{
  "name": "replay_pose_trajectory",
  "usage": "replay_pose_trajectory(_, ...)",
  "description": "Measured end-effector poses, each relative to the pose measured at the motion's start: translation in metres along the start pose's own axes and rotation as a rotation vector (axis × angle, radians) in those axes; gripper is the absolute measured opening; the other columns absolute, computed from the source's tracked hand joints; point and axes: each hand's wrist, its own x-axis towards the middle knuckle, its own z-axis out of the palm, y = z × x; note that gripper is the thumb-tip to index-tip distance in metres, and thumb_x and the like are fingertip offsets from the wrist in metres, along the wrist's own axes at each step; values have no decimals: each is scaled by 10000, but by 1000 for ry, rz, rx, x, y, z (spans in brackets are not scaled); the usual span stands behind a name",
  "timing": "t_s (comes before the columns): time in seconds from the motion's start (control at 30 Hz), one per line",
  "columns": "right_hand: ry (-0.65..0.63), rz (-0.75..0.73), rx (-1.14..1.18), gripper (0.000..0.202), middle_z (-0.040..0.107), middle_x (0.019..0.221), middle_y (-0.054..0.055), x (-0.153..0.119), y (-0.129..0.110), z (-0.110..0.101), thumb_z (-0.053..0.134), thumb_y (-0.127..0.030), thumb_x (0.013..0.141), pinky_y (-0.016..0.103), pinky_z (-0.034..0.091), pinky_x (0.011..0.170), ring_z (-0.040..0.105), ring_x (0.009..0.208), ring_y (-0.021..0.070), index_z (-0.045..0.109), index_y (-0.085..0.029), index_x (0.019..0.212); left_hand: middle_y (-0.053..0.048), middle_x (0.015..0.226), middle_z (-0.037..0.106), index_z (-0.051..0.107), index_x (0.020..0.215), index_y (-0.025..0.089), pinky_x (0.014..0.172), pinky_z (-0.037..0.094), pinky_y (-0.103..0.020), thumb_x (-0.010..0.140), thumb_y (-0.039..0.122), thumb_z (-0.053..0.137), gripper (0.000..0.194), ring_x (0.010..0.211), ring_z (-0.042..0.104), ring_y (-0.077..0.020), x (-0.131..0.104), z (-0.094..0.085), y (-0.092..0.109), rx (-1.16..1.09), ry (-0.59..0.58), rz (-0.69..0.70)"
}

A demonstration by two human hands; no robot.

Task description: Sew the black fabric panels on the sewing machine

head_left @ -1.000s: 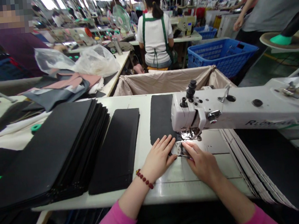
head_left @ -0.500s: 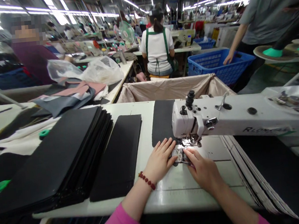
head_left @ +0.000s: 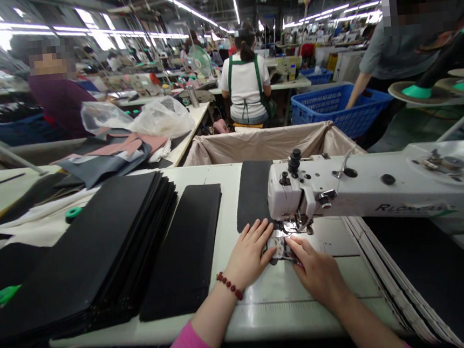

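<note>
My left hand [head_left: 248, 255] lies flat with its fingers stretched out, the fingertips at the near edge of a black panel [head_left: 254, 191]. That panel runs back beside the head of a white sewing machine [head_left: 351, 188]. My right hand [head_left: 320, 270] has its fingers bent together just in front of the lit presser foot [head_left: 295, 226]. What those fingers pinch is hidden. Between my two hands sits a small shiny metal fitting [head_left: 278, 247] on the machine bed. The panel's part under the needle cannot be made out.
To the left lie a tall stack of black panels [head_left: 96, 245] and a smaller pile [head_left: 185, 243]. Pale-edged black pieces [head_left: 422, 265] lie on the right. Behind the table hangs a beige cloth bin [head_left: 254, 145]. A co-worker reaches into a blue basket [head_left: 324, 109].
The whole view has shifted slightly, so the scene sits a little lower. Both hands keep nearly the same place at the machine. The co-worker at right leans lower over the blue basket.
</note>
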Motion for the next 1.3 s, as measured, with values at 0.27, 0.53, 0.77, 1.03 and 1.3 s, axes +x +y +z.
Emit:
replay_pose_trajectory(0.27,6,-2,8,557,464,1419,51,1,0,2,475,-161,852,319,540,761,633,1006,215,411,-244,1398,-29,1544,274,242,1487,281,1151,230,-459,969,447,413,571,1423,244,-239,1,1,0,19,17,-2)
replay_pose_trajectory(0.53,7,-1,-13,546,468,1415,51,0,-1,0,459,-157,855,325,539,763,631,1009,215,420,-243,1393,-23,1519,334,329,1452,267,1152,196,-482,970,356,413,497,1414,262,-242,4,-1,9,16,38,-19)
replay_pose_trajectory(0.77,8,1,-8,558,472,1412,59,-1,-2,0,462,-162,854,320,530,784,624,1022,216,409,-240,1405,-1,1521,329,317,1454,298,1151,167,-501,975,343,396,487,1416,257,-238,5,-1,9,11,15,5)
replay_pose_trajectory(1.03,14,10,-2,549,474,1409,59,-1,-3,0,465,-160,854,315,526,789,626,1013,214,419,-241,1395,4,1504,363,369,1421,297,1149,164,-518,972,328,405,451,1405,282,-234,4,-2,10,-3,28,3)
replay_pose_trajectory(1.3,51,18,18,511,516,1361,62,-1,-5,-2,472,-169,857,297,512,795,626,1014,201,459,-255,1361,-60,1537,292,260,1477,223,1155,193,-489,939,352,452,586,1424,236,-242,1,2,9,-1,95,-20)
